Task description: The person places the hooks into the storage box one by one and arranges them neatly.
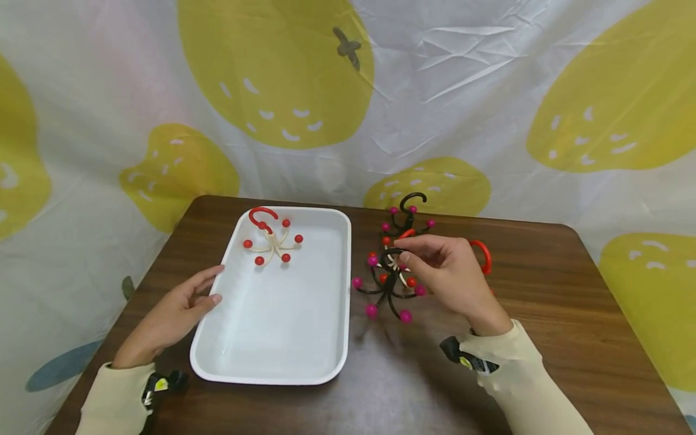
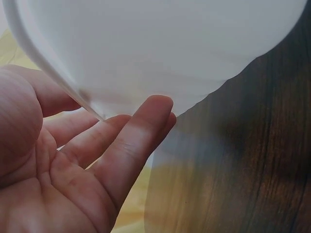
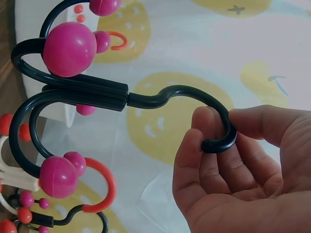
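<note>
My right hand pinches the curved top of a black multi-arm hanging hook between thumb and fingers. Magenta balls tip its arms, which hang down to the right of the white tray. On the tray's left rim rests my left hand, thumb at the edge and fingers against the outer wall, holding it. Inside the tray, near its back left, lies a cream hanging hook with a red top and red balls.
Behind the held hook, another black hook with magenta balls lies on the brown table. Cream hooks with red balls are partly hidden there. A red hook top shows beyond my right hand. A patterned cloth hangs behind.
</note>
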Motion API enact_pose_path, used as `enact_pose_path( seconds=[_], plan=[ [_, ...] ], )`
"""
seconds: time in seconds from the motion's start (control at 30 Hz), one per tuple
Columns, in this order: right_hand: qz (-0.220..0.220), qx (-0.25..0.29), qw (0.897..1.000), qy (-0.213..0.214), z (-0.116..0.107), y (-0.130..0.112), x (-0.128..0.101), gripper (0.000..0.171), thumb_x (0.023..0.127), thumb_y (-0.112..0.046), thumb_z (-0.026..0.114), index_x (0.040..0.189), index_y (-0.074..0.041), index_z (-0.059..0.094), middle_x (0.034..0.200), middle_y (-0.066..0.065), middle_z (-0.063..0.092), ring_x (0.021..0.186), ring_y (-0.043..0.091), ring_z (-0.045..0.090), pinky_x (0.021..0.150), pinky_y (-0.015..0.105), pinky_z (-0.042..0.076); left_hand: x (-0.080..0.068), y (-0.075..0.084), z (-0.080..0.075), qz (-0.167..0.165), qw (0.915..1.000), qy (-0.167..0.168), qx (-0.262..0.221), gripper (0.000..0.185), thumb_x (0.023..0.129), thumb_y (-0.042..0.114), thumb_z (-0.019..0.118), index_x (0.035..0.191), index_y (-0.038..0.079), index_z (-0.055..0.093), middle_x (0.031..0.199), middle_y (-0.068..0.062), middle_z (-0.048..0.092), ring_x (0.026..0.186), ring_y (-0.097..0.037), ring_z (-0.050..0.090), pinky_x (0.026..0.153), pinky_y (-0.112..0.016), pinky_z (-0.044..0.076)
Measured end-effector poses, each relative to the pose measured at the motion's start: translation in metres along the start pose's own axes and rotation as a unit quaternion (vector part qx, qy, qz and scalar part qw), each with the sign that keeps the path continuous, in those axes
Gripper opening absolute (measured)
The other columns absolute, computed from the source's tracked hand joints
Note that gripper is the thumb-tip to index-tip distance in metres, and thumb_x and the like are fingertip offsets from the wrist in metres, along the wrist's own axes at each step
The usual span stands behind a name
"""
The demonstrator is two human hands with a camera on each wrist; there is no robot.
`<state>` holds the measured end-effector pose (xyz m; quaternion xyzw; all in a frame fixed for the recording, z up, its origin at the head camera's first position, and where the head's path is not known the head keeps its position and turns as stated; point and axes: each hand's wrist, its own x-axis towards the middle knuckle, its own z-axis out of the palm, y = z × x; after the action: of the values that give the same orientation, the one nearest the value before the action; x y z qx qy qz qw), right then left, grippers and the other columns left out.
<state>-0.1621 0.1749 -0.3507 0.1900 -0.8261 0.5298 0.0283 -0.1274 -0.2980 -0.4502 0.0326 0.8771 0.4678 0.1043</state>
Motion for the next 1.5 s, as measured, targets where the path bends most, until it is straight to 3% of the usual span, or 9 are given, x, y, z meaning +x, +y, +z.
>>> enact_pose_path(
  seconds=[0.27, 0.5, 0.63, 0.77, 0.9, 1.13, 1.33, 1.5],
  plan=[
    [0.005, 0.0, 1.0, 0.001, 0.005, -0.016, 0.016, 0.02, 0.099, -0.013, 0.073, 0.117, -0.011, 0.081, 0.107, 0.007, 0.082, 0.08, 0.009, 0.076, 0.07, 0.022, 0.06, 0.0, 0.001, 0.001, -0.004, 1.0, 0.004, 0.002, 0.066, 0.109, 0.019, 0.061, 0.167, 0.012, 0.031, 0.162, -0.03, 0.044, 0.121, -0.04, 0.069, 0.092, -0.05, 0.064],
    [0.012, 0.027, 1.0, 0.0, 0.012, -0.021, 0.031, 0.021, 0.099, -0.016, 0.075, 0.118, -0.011, 0.08, 0.098, 0.004, 0.081, 0.066, 0.01, 0.063, 0.051, 0.023, 0.047, 0.0, 0.003, 0.002, -0.012, 0.9998, 0.01, 0.015, 0.066, 0.109, 0.018, 0.06, 0.167, 0.013, 0.03, 0.163, -0.03, 0.043, 0.121, -0.042, 0.068, 0.092, -0.05, 0.064],
    [0.023, 0.035, 0.999, 0.0, 0.016, -0.021, 0.038, 0.021, 0.099, -0.021, 0.075, 0.119, -0.016, 0.081, 0.098, 0.001, 0.08, 0.069, 0.014, 0.062, 0.05, 0.024, 0.044, 0.0, 0.003, 0.003, -0.012, 0.9998, 0.01, 0.015, 0.065, 0.109, 0.018, 0.06, 0.167, 0.012, 0.03, 0.162, -0.03, 0.043, 0.122, -0.041, 0.068, 0.092, -0.05, 0.064],
    [0.025, 0.046, 0.999, -0.004, 0.021, -0.021, 0.047, 0.024, 0.099, -0.021, 0.075, 0.121, -0.014, 0.08, 0.106, 0.004, 0.081, 0.082, 0.018, 0.074, 0.065, 0.024, 0.058, 0.0, 0.002, 0.002, -0.01, 0.9999, 0.008, 0.009, 0.066, 0.109, 0.018, 0.06, 0.167, 0.012, 0.03, 0.162, -0.03, 0.044, 0.121, -0.04, 0.068, 0.092, -0.05, 0.064],
    [0.027, 0.076, 0.997, -0.012, 0.028, -0.023, 0.058, 0.025, 0.099, -0.017, 0.075, 0.123, -0.008, 0.078, 0.115, 0.013, 0.08, 0.094, 0.023, 0.08, 0.085, 0.033, 0.065, 0.001, 0.001, 0.002, -0.006, 0.9999, 0.007, 0.005, 0.066, 0.109, 0.018, 0.06, 0.167, 0.012, 0.03, 0.161, -0.03, 0.044, 0.121, -0.04, 0.069, 0.092, -0.051, 0.064],
    [0.01, 0.097, 0.995, -0.004, 0.041, -0.026, 0.073, 0.024, 0.098, -0.012, 0.075, 0.12, -0.004, 0.079, 0.115, 0.02, 0.079, 0.085, 0.011, 0.076, 0.077, 0.023, 0.062, 0.002, 0.001, 0.001, -0.016, 0.9999, -0.001, 0.006, 0.066, 0.109, 0.02, 0.06, 0.168, 0.014, 0.03, 0.163, -0.027, 0.044, 0.122, -0.039, 0.069, 0.093, -0.049, 0.064],
    [0.013, 0.126, 0.992, -0.01, 0.054, -0.022, 0.088, 0.026, 0.097, -0.013, 0.076, 0.121, -0.003, 0.078, 0.114, 0.012, 0.08, 0.094, 0.011, 0.075, 0.086, 0.023, 0.061, 0.002, 0.002, 0.0, -0.033, 0.9994, -0.008, -0.002, 0.068, 0.109, 0.021, 0.061, 0.168, 0.016, 0.029, 0.164, -0.026, 0.043, 0.123, -0.04, 0.069, 0.093, -0.05, 0.064],
    [0.025, 0.145, 0.989, -0.014, 0.064, -0.018, 0.101, 0.025, 0.099, -0.013, 0.074, 0.122, -0.005, 0.078, 0.111, 0.014, 0.081, 0.097, 0.014, 0.077, 0.09, 0.028, 0.062, 0.001, 0.003, 0.0, -0.028, 0.9996, -0.008, -0.001, 0.067, 0.109, 0.019, 0.06, 0.168, 0.014, 0.028, 0.164, -0.028, 0.042, 0.125, -0.042, 0.068, 0.093, -0.05, 0.063]
  ],
)
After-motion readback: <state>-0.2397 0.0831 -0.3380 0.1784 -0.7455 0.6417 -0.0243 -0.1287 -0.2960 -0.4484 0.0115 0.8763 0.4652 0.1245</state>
